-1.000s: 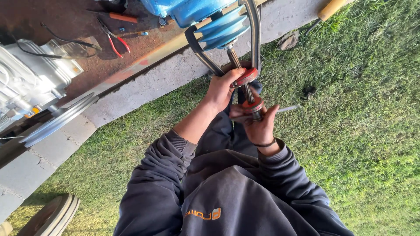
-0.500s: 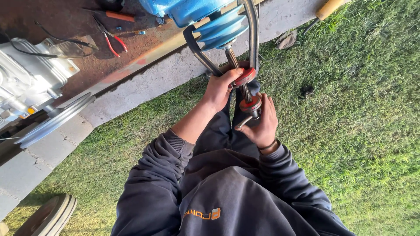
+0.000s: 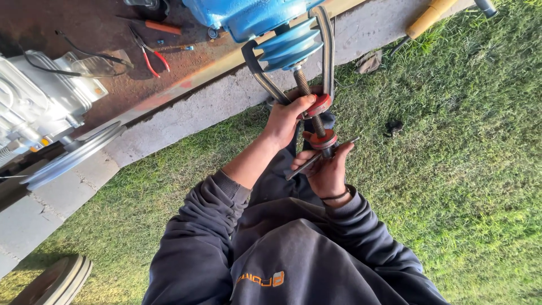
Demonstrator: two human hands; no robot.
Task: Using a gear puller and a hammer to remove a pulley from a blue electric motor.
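- The left hand (image 3: 285, 120) stays wrapped around the puller (image 3: 316, 85) at its red crossbar, steadying it as before.
- The puller's two arms hook the blue pulley (image 3: 291, 45) at the slab's (image 3: 186, 121) grass-side edge.
- The right hand (image 3: 324, 166), earlier cupped near the screw's end, now pinches the turning bar (image 3: 319, 158), swung crosswise; the screw looks mid-turn.

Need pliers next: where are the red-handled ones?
Head view, upper left: red-handled pliers lie on the rusty brown metal surface, left of the blue pulley.
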